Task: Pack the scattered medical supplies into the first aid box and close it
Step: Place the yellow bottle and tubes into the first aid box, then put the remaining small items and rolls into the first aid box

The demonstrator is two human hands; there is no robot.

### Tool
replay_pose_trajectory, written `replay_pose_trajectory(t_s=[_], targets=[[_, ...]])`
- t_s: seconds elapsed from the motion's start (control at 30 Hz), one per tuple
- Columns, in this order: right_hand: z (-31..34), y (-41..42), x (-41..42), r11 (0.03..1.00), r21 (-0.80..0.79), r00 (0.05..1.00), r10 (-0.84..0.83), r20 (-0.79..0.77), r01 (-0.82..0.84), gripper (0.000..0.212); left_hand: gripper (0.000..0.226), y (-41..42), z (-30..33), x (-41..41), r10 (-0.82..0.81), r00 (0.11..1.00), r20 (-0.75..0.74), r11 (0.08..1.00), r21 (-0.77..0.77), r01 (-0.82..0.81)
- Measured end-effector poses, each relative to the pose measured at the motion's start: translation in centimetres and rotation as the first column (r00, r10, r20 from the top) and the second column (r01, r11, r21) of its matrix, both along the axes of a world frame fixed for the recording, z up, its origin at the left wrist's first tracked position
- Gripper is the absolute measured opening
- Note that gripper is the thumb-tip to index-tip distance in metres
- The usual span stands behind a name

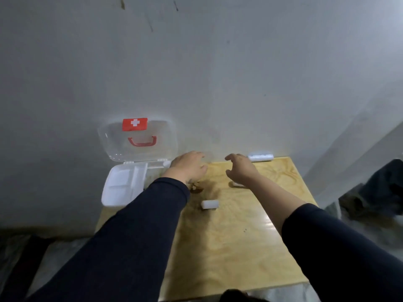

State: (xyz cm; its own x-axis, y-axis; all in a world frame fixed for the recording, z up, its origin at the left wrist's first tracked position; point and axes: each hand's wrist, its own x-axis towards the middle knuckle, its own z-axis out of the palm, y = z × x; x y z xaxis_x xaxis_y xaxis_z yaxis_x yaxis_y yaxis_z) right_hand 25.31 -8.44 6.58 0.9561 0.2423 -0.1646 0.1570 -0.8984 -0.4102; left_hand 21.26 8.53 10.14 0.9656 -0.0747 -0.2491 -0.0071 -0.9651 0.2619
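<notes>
Grey wall (218, 73) behind a wooden bench (229, 247). At the bench's far left corner sits the box (122, 188), lid (139, 142) up against the wall. Right of the box, both hands, left (188, 165) and right (241, 167), hover open and empty. White rolls (209, 204) lie right of the box.

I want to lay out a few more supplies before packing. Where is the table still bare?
The near half of the wooden table, between the two sleeves and the front edge, is bare. The far part is crowded: a white roll mid-table, another at the wall, both hands, and the open first aid box at the far left corner.
</notes>
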Motion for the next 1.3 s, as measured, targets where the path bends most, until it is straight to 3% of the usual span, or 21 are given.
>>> replay_pose_trajectory(t_s=[0.23,0.4,0.57,0.77,1.03,1.2,1.3], targets=[[-2.7,-6.3,4.7,0.998,-0.059,0.999,-0.033,-0.012,0.032,0.044,0.052,-5.8,-3.5,3.2,-0.009,0.995,-0.100,1.000,-0.016,0.007],[-4.8,-8.9,7.9,0.987,-0.157,1.000,0.020,0.005,-0.019,0.043,0.053,-7.8,-5.9,4.9,0.047,0.989,-0.141,0.999,-0.021,-0.050],[-6.3,-10.8,9.8,0.935,-0.351,0.997,0.067,0.046,-0.047,0.045,0.052,-8.4,-7.7,5.2,0.117,0.979,-0.170,0.992,-0.029,-0.123],[-7.4,-11.0,10.3,0.904,-0.412,0.973,0.183,0.143,-0.109,0.043,0.055,-9.0,-8.3,5.5,0.145,0.973,-0.182,0.988,-0.022,-0.151],[-7.5,-10.6,9.4,0.895,-0.399,0.962,0.257,0.095,-0.200,0.043,0.055,-9.7,-8.1,5.1,0.150,0.974,-0.168,0.988,-0.020,-0.155],[-7.5,-9.3,7.8,0.926,-0.277,0.963,0.269,-0.001,-0.258,0.039,0.055,-9.8,-8.1,4.1,0.138,0.975,-0.177,0.990,-0.003,-0.141],[-7.1,-8.7,6.1,0.924,-0.202,0.946,0.318,-0.066,-0.324,0.057,0.055,-9.8,-8.1,3.6,0.143,0.974,-0.178,0.989,-0.009,-0.147]])
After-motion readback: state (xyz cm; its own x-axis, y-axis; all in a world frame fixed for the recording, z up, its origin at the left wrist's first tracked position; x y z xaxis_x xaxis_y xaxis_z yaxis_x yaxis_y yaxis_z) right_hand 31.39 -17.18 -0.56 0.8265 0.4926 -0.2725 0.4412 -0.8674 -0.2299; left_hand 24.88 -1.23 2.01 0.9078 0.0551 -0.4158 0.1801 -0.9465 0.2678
